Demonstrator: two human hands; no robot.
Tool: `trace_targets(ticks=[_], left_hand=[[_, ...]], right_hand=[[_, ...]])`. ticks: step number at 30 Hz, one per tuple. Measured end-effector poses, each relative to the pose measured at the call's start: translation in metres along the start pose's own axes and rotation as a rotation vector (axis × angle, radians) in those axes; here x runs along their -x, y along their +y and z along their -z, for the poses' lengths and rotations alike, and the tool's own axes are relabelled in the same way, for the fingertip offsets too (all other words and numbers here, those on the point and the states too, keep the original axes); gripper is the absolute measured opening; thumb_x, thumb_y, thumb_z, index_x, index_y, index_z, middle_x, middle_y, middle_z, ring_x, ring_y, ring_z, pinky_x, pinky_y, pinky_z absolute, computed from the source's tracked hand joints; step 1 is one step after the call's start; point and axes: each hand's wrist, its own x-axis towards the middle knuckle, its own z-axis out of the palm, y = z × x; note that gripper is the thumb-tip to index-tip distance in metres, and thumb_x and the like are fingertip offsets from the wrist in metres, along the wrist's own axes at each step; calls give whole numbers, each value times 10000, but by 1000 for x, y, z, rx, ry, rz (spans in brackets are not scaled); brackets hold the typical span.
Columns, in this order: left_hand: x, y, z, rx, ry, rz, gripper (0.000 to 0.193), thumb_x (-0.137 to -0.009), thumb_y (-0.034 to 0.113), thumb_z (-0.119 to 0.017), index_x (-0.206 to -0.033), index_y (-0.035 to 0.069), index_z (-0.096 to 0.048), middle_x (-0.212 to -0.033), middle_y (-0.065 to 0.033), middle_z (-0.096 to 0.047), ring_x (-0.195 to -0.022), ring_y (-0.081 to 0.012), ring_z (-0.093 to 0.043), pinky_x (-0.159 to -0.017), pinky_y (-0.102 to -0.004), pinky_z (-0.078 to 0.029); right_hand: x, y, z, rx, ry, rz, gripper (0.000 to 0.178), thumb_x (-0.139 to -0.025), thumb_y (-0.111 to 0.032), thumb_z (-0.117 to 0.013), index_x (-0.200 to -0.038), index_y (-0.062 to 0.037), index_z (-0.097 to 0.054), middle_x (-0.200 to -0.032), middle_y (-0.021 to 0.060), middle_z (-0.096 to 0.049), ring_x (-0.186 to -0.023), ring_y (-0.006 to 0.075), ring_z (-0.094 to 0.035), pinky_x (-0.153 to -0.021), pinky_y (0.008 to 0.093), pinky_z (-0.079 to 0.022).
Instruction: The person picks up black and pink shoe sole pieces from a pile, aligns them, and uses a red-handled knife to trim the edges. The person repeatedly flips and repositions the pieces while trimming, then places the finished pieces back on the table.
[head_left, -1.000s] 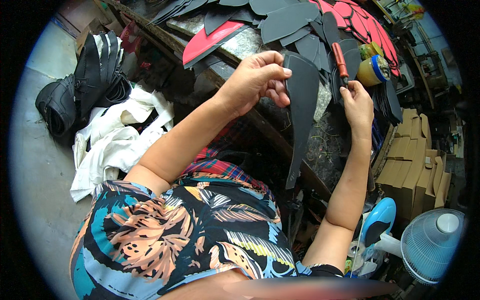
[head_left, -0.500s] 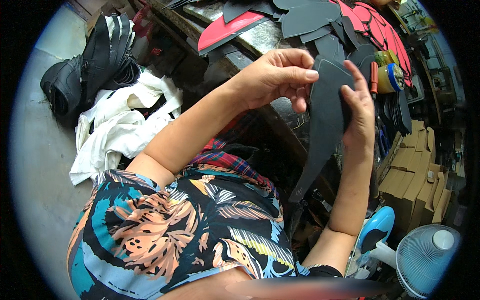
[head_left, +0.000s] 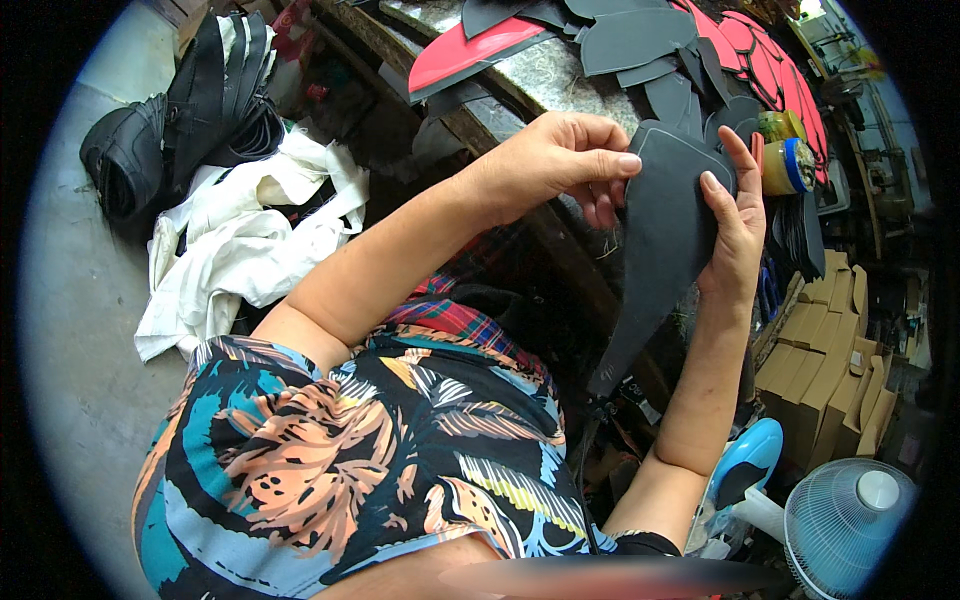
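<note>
Nearest me is the patterned shirt (head_left: pixel 330 450), soft cloth printed with teal, orange and black leaves, and both bare forearms rise from it toward the worktop (head_left: pixel 560 75).

Between the two hands I see the dark grey cut piece (head_left: pixel 665 230), held up in the air just in front of the worktop's near edge. Its long axis runs from upper right down to lower left: the broad, rounded end points up and away from me, and it narrows steadily to a thin tip that hangs down toward my lap. The surface looks matte and smooth, like thin leather or foam sheet, flat with a faint paler line following the rounded top edge.

My left hand (head_left: pixel 560 165) pinches the piece's upper left edge, thumb laid along the front and fingers curled behind it. My right hand (head_left: pixel 735 215) grips the right edge, with its fingers stretched upright against the piece and the thumb pressed on the front face.

Left of me on the floor (head_left: pixel 70 330) lies crumpled white cloth (head_left: pixel 235 245), and beyond it a stack of black curved pieces (head_left: pixel 215 95). On the right stand brown cardboard boxes (head_left: pixel 825 350), and nearer, a pale blue fan (head_left: pixel 850 525).

Farther off, the speckled stone worktop carries more dark grey shapes overlapping red cut pieces (head_left: pixel 760 60), glossy by comparison, and a small yellow jar (head_left: pixel 785 165) just beyond my right hand.
</note>
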Motion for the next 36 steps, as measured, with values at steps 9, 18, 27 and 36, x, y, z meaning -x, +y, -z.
trace_targets(ticks=[9,18,27,36], left_hand=[[-7,-2,7,-10,-69,-46,231,-960,307,-628,-902,84,-647,-694,20,-591,-581,-77,-578,-551,-209,-472],[2,-2,-6,-27,40,-140,220,-972,266,-624,-974,46,-637,-798,-39,-678,-683,-107,-668,-624,-236,-532],[-1,-4,9,162,-95,-41,143,-914,202,-653,-872,66,-635,-711,-15,-627,-608,-80,-597,-593,-212,-497],[2,-5,-6,-111,59,-110,238,-957,259,-651,-1063,47,-634,-862,-23,-668,-764,-98,-662,-688,-241,-551]], right_hand=[[-1,1,-4,19,35,48,504,-888,-11,-646,-1364,-25,-485,-1179,106,-610,-933,128,-664,-805,261,-572],[-2,5,1,4,40,-13,476,-908,-18,-629,-1363,-33,-488,-1145,95,-624,-933,117,-648,-820,258,-560],[-1,6,1,60,27,53,462,-908,-24,-635,-1350,-15,-499,-1251,89,-562,-989,115,-626,-847,257,-549],[-5,4,5,81,86,35,473,-902,-4,-637,-1354,-21,-498,-1227,102,-583,-994,119,-632,-844,275,-555]])
